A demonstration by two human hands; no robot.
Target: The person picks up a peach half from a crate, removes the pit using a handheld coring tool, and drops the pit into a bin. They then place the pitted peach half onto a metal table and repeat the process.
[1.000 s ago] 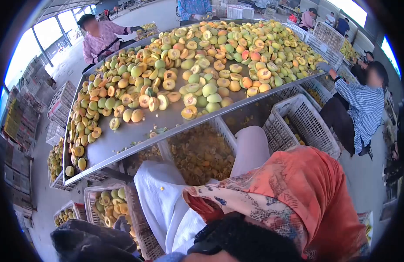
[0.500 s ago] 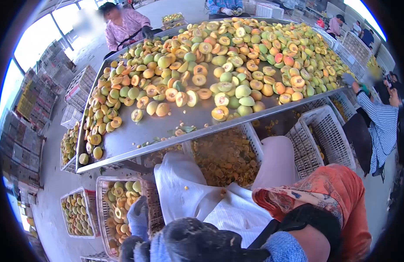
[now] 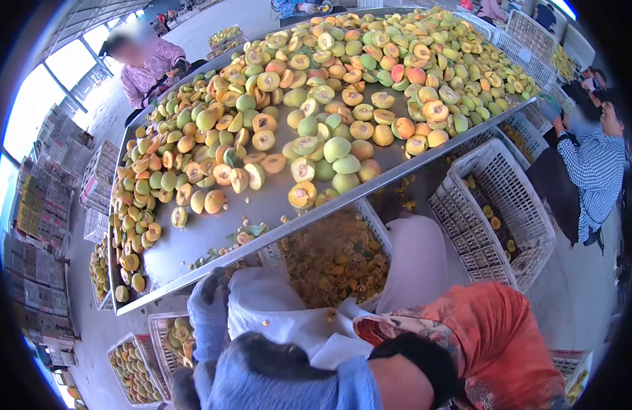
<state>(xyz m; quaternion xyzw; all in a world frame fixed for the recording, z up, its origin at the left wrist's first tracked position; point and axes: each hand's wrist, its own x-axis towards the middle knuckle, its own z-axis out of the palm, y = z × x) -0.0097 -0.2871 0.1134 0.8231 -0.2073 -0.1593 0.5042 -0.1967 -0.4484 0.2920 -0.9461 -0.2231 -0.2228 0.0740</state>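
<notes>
Halved fruit heaped over most of the desk. Skins green to yellow, a few blushed orange-red; cut faces pale to deep orange, many with brown centres. Cut sides up and down in no order. Heap thickest at the far side, thinning toward the near edge, a few small scraps and bits of leaf there.

Left hand, gloved in blue and dark material, just below the desk's near edge; contact unclear. Right hand, same glove, low in front of the body. Cannot tell whether either grip is clenched, released or grasping anything.

Desk: grey metal, raised rim, bare at the near left. Pale cloth over the lap. Crate beneath, holding yellow-brown pieces. Crates of fruit at lower left; a tilted white crate at right.

Room: large shed, grey floor, stacked crates along the left, bright openings behind. Person in pink at far left; person in checks at right.
</notes>
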